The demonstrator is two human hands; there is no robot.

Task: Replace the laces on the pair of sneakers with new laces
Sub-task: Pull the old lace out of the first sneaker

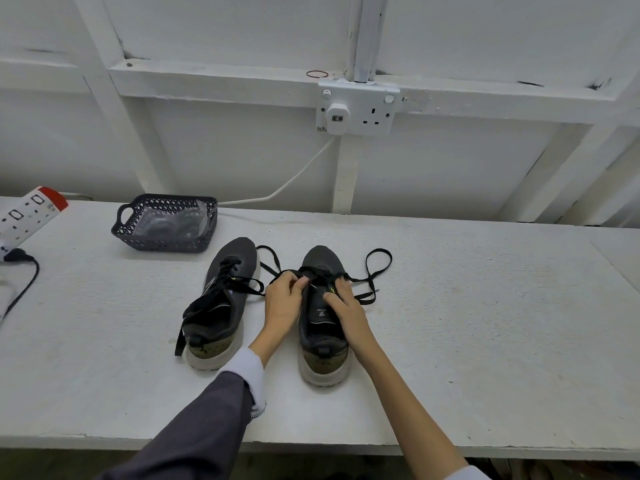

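Note:
Two dark grey sneakers with white soles stand side by side on the white table, toes pointing away from me. The left sneaker is laced, its black lace ends hanging loose. Both my hands are on the right sneaker. My left hand pinches its black lace near the lower eyelets. My right hand grips the shoe's right side, fingers curled over the eyelet edge and thumb on the tongue. Loosened lace loops trail on both sides of that shoe.
A dark mesh basket holding clear plastic packets sits at the back left. A white power strip with a black cable lies at the far left edge. A wall socket with a white cable is behind the table.

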